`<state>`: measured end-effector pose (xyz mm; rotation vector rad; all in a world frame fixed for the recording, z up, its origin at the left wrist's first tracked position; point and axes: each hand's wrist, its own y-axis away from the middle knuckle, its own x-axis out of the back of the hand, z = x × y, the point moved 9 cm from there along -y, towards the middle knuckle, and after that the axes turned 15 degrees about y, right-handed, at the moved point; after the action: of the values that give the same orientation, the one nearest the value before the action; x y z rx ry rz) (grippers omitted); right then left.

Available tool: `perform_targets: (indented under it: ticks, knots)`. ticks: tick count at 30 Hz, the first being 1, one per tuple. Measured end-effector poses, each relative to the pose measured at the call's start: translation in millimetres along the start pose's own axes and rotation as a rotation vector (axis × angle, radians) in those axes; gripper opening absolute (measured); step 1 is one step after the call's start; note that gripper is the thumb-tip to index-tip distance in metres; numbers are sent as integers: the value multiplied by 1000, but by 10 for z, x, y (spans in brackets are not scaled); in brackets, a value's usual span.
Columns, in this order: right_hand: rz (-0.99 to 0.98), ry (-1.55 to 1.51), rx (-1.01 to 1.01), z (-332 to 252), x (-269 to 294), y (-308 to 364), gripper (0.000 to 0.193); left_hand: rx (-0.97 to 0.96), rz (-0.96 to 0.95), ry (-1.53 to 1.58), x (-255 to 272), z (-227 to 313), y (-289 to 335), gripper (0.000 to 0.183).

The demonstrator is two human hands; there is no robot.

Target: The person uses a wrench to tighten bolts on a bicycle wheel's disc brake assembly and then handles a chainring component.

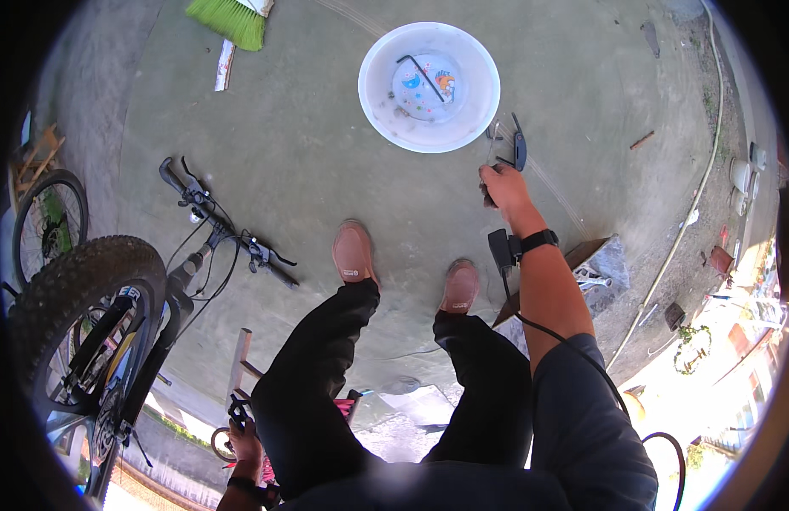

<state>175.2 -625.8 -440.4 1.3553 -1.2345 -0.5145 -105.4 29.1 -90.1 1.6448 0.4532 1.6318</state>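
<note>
My right hand [501,188] reaches forward, low over the floor beside the tub, with its fingers curled together. A thin, light shaft seems to rise from the fingers, but its kind is unclear. Just beyond the knuckles lies a dark folding hex key set [520,148] with some keys swung out. A white plastic tub [371,106] stands ahead, and a black L-shaped hex key [423,78] lies inside it. At the lower left, my left hand [245,444] is closed around a black, angular part [239,410]; its exact kind does not show.
On the left is a bicycle with a knobby tire [96,251] and a handlebar [220,223]. A green broom [233,21] lies far left. Right of my feet sits an open box [603,271] with metal tools. A pale hose [667,255] runs along the right side.
</note>
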Motion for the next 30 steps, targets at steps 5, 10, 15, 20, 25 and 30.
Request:
perform_targets:
  ticks: [5, 10, 15, 20, 25, 30]
  knots:
    - [-167, -447, 219, -440, 371, 1656, 11, -80, 32, 67, 474, -320, 369, 36]
    - [-232, -423, 396, -1172, 974, 3600, 4, -161, 43, 170, 818, -334, 965, 35]
    - [-184, -281, 622, -1771, 1477, 4969, 4, -222, 70, 3, 965, -57, 1540, 35]
    - [-100, -157, 668, -1942, 1805, 5885, 9, -361, 152, 32, 1269, -13, 2043, 37]
    - [-91, -140, 862, -2095, 1975, 6587, 9, -343, 187, -56, 1348, 133, 2533, 35]
    - [-127, -214, 842, -1938, 2139, 6985, 12, -348, 160, -54, 1239, 209, 2869, 34]
